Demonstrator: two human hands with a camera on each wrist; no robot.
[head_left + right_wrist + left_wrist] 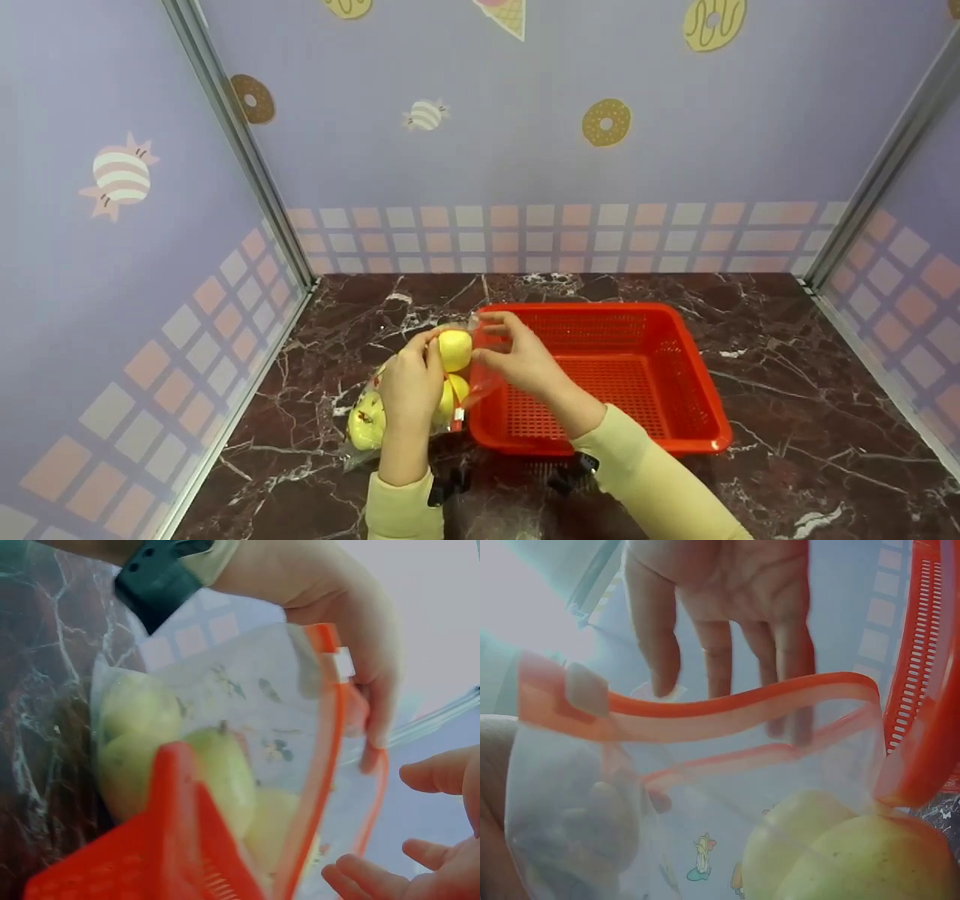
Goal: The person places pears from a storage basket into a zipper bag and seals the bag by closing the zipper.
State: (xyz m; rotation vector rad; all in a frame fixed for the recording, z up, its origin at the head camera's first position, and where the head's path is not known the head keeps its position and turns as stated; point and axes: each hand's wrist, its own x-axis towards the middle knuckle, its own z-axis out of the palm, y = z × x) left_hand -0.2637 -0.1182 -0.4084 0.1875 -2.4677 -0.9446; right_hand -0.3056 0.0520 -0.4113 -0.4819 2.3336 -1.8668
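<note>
A clear zip bag (pixel 486 382) with an orange-red zip strip (pixel 705 709) and printed figures leans beside the red basket. Inside it lie several yellow-green, pear-like fruits (pixel 221 772); one yellow fruit (pixel 455 350) shows at the top in the head view. With fingers and thumb my left hand (pixel 409 382) grips the bag's edge near the white slider (pixel 343 664), and the mouth gapes. My right hand (pixel 525 360) is at the mouth's other side, fingers extended and spread, holding nothing. In the left wrist view its fingertips show through the clear film by the rim.
To the right of the bag stands a red perforated plastic basket (pixel 709 382), its left rim close against the bag. Both are on a dark red marbled tabletop (pixel 795 405). Patterned lilac panels (pixel 525 157) enclose the back and sides.
</note>
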